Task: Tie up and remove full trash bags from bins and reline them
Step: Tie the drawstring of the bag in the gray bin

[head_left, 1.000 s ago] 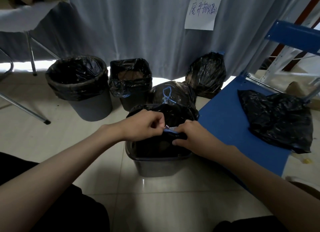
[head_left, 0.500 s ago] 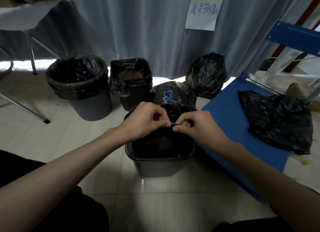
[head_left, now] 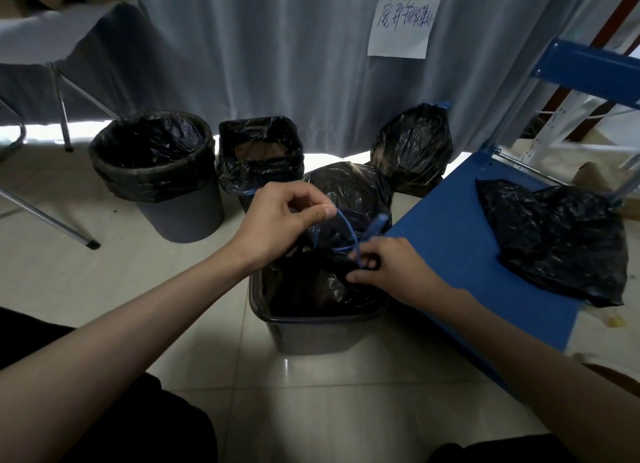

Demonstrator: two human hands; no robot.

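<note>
Since half a second ago, the left hand (head_left: 277, 220) has lifted up and away from the right hand (head_left: 391, 268), drawing the blue drawstring (head_left: 348, 229) out into a visible arc between them; before, the two hands met almost fingertip to fingertip. Thumb and forefinger of the left hand pinch one end of the string, the other fingers curled in. Lower down, the right hand pinches the string where it meets the gathered mouth of the black trash bag (head_left: 322, 289), fingers curled around it. A second blue loop (head_left: 377, 220) stands up just above the right hand.

That bag sits inside a square gray bin (head_left: 311, 334) on the pale tiled floor, directly in front of the person. Just behind it rests a tied black bag (head_left: 349, 185), with another tied bag (head_left: 412, 147) farther back against a gray curtain. To the left stand a round lined bin (head_left: 156, 175) and a smaller square lined bin (head_left: 259, 154). On the right, a loose black bag (head_left: 554, 241) lies on a blue board (head_left: 450, 255). A handwritten paper note (head_left: 403, 23) hangs on the curtain.
</note>
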